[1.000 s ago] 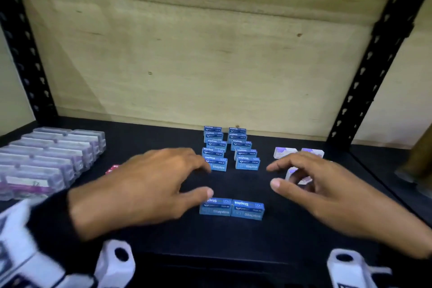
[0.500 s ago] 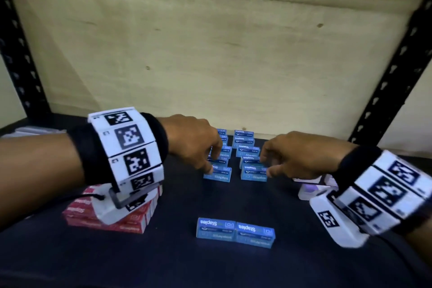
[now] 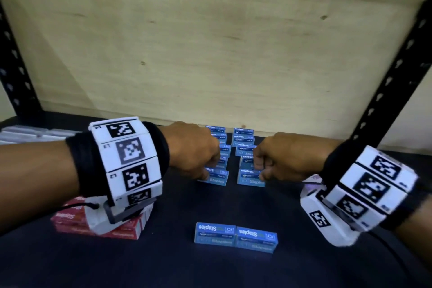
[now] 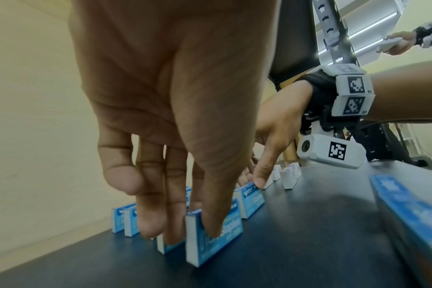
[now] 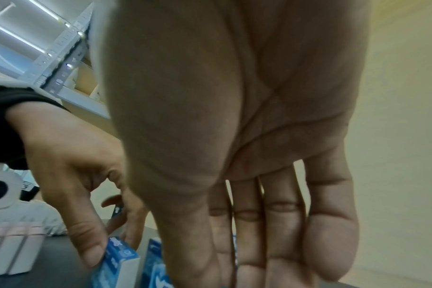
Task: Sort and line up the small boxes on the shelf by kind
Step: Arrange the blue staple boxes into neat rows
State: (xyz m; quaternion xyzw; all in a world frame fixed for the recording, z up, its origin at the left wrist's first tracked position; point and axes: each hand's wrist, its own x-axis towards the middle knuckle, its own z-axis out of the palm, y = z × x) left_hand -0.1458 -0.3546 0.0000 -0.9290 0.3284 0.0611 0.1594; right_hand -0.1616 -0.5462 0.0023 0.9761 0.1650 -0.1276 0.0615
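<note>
Blue staple boxes stand upright in two rows (image 3: 243,140) at the back of the dark shelf (image 3: 163,264). My left hand (image 3: 208,172) pinches the front box of the left row (image 3: 215,180), thumb on its front face and fingers behind it, as the left wrist view shows (image 4: 225,231). My right hand (image 3: 260,169) pinches the front box of the right row (image 3: 249,180) between thumb and curled fingers. Two more blue boxes (image 3: 236,237) lie flat, end to end, nearer the front. Both hands hide parts of the rows.
A stack of red boxes (image 3: 70,222) sits front left under my left wrist. White boxes (image 3: 311,182) lie right, behind my right wrist. Pale grey boxes (image 3: 28,133) line the far left. A plywood back wall (image 3: 210,54) and black uprights (image 3: 385,91) bound the shelf.
Both hands have left the flat pair of blue boxes and reached back to the two rows. Each has closed on the front box of its row.
</note>
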